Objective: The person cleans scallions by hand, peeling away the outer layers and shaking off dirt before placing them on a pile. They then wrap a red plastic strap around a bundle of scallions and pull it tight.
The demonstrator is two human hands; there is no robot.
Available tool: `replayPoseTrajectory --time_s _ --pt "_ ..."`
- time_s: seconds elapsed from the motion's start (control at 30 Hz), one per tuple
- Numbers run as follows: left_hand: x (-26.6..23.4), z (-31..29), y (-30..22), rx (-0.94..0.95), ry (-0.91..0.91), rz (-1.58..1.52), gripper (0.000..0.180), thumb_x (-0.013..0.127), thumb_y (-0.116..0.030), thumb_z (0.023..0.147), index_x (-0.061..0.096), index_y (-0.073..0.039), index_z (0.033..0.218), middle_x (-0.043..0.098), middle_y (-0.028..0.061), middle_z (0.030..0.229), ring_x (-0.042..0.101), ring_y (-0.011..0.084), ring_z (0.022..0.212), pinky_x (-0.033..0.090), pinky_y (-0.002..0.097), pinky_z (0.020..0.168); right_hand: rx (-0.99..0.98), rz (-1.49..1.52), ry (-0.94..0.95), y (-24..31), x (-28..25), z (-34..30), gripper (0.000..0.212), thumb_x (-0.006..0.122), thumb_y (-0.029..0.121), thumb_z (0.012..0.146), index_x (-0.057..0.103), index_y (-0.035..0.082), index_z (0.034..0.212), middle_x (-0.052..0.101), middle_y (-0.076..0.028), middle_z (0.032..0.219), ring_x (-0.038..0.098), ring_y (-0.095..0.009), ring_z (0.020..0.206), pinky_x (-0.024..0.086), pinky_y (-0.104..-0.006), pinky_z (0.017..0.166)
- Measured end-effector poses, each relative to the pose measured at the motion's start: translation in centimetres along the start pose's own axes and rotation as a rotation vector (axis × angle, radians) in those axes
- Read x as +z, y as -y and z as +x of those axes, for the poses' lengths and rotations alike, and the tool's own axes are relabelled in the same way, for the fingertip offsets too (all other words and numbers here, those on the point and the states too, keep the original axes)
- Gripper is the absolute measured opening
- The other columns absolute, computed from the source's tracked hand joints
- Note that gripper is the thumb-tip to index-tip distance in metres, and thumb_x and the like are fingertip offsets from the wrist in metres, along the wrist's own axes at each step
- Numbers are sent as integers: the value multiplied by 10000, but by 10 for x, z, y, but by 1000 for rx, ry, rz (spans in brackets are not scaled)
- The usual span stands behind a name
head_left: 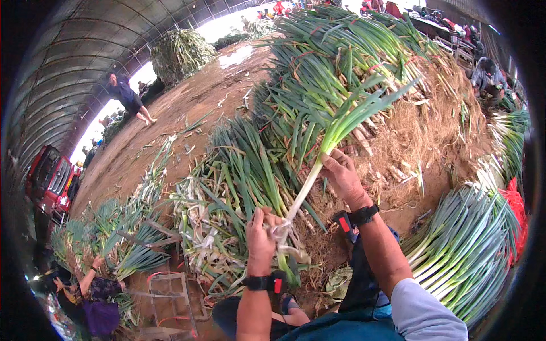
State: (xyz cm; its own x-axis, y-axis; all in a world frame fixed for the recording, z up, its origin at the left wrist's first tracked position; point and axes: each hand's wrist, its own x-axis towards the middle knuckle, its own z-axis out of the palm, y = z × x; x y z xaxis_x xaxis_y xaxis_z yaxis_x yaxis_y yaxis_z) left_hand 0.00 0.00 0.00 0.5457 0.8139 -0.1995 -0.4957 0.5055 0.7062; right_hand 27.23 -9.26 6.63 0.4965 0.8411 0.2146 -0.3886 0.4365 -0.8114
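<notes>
A single long green onion (304, 187) slants across the middle, its white stalk low and its green leaves spread to the upper right. My right hand (344, 176) is closed around the stalk just below the leaves. At the stalk's lower end, my left hand (261, 233) is closed with fingers pinched on a pale outer leaf (287, 247), which folds away and hangs down. Just left of my left hand lies a heap of stripped leaves (207, 227) with whole green onions. Beyond my right hand rises a large pile of green onions (324, 62) with brown roots.
Cleaned green onions (466, 250) lie at the right beside a red plastic bag (515, 219). A metal frame (185, 295) stands at lower left, near a co-worker (99, 295). Another person (128, 96) is on the dirt floor beyond; a red vehicle (51, 179) stands far left.
</notes>
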Motion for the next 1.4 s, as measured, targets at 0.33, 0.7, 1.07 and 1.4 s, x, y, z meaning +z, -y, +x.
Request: replayPoseTrajectory --time_s 0.33,0.7,1.07,1.4 --pt "29 -22 6 861 199 1631 373 679 -193 882 553 0 1176 610 124 1003 587 203 936 474 357 867 15 105 100 -26 51 7 269 614 197 944 627 -10 1116 649 -33 936 609 -120 872 516 -284 751" --pt "50 -39 2 271 100 1294 274 584 -275 958 641 -16 1025 616 19 687 537 99 577 445 292 522 99 -271 96 -23 45 -11 384 578 215 931 557 -52 1205 643 -72 964 603 -150 851 502 -297 778" --pt "-28 -40 38 766 399 1777 165 523 -120 890 583 -89 1041 644 139 810 664 321 766 520 422 595 134 102 -172 -39 66 14 240 593 301 955 512 141 795 405 64 601 379 -75 463 310 -252 413" --pt "-85 -74 -20 132 292 2100 222 565 -159 899 596 -55 1093 654 223 850 643 391 793 494 478 646 -75 320 -401 24 -30 36 289 632 301 938 469 123 779 359 34 552 328 -98 427 281 -263 402"
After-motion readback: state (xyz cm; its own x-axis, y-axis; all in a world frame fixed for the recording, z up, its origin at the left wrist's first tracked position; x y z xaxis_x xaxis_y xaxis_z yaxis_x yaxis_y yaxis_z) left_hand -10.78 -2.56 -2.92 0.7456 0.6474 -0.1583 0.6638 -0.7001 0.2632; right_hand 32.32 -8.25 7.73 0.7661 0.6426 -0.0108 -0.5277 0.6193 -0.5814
